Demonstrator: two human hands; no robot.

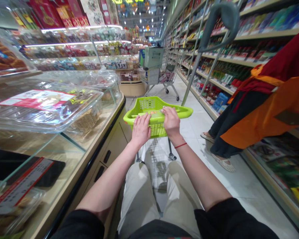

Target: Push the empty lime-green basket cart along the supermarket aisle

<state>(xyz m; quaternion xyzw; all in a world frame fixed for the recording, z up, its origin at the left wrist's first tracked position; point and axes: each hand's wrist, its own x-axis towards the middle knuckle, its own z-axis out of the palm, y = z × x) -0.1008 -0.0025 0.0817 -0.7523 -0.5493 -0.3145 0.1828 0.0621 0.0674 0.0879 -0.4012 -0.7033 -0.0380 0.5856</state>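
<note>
A lime-green shopping cart [155, 130] with a perforated basket stands right in front of my legs, on thin grey legs with small casters. My left hand [141, 130] lies over the near edge of its handle, fingers curled over the rim. Closed round the same handle a little to the right is my right hand [171, 122], with a thin red string on the wrist. Between the two hands a pale label with some orange print shows on the handle. The palms and the undersides of the fingers are hidden.
On the left runs a glass-edged display counter [107, 136] with clear food trays [40, 103]. Ahead stands a metal shopping trolley [161, 76] carrying boxes. A person in an orange apron [266, 113] stands at the right-hand shelves. A metal pole [191, 79] with a grey loop rises nearby.
</note>
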